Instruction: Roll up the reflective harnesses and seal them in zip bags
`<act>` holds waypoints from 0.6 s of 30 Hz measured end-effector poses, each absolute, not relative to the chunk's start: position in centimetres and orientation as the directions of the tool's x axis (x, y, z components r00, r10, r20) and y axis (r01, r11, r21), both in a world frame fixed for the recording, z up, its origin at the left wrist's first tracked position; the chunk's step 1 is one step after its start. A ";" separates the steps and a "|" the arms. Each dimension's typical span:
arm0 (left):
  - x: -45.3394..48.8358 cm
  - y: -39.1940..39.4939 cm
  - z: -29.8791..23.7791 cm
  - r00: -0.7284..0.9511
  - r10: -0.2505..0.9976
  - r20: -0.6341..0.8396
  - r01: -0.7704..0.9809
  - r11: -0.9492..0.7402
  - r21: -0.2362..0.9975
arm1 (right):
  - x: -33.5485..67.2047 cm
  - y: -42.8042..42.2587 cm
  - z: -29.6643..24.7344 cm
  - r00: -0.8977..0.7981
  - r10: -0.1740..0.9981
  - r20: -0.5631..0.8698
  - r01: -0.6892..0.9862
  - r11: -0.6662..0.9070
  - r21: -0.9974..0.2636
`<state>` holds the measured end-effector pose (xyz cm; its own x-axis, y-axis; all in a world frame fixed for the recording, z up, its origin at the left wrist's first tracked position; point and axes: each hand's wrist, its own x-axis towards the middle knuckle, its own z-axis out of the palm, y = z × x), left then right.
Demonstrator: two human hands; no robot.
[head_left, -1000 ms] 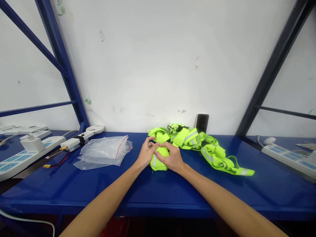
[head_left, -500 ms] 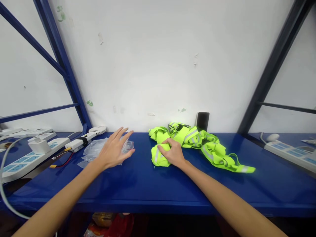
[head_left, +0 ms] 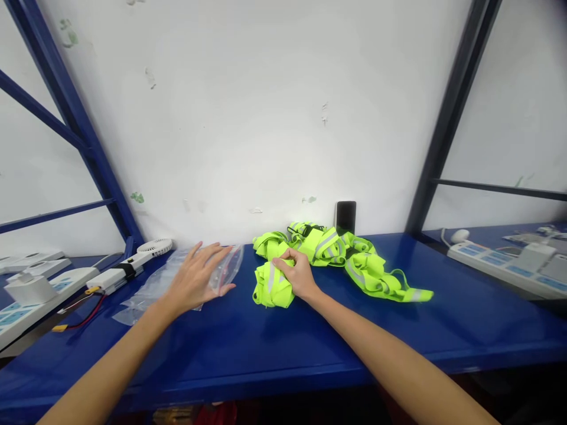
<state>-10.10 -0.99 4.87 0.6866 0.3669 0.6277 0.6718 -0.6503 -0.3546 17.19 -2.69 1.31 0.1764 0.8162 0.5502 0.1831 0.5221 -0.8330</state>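
My right hand [head_left: 297, 275] is closed on a folded bundle of neon-yellow reflective strap [head_left: 271, 285] that lies on the blue shelf [head_left: 283, 348]. My left hand [head_left: 195, 279] is spread flat, fingers apart, on a stack of clear zip bags [head_left: 177, 277] with red seal lines, left of the bundle. One bag's edge [head_left: 230, 267] is lifted by the fingertips. Behind the right hand lies a loose pile of more neon-yellow reflective straps [head_left: 349, 260].
A black phone [head_left: 345, 217] leans on the white wall. At the left are a white fan [head_left: 155, 246], a white battery pack with wires [head_left: 113, 276] and power strips [head_left: 26, 295]. Another power strip [head_left: 505, 265] lies at the right. Blue shelf posts [head_left: 75, 124] stand either side.
My left hand left the yellow bundle and moved left onto the clear bags. My right hand stayed gripping the bundle. The view shifted right.
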 end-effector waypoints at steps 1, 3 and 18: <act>-8.5 -1.1 4.8 0.689 0.330 0.645 0.652 -0.671 -0.353 | 17.3 -2.6 1.4 0.198 0.814 0.546 0.158 0.523 -0.837; -5.4 -1.1 4.5 0.692 0.304 0.655 0.624 -0.708 -0.331 | 17.7 -2.2 1.6 0.244 0.803 0.544 0.125 0.530 -0.839; 1.0 -0.2 1.5 0.609 0.348 0.713 0.682 -0.688 -0.247 | 19.7 -1.8 1.7 0.407 0.682 0.608 0.391 0.472 -0.790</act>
<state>0.96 -0.20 1.46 0.6094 0.3475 0.7127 0.6820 -0.6882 -0.2475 19.70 -1.81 1.70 0.4071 0.6815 0.6081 0.3910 0.4716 -0.7904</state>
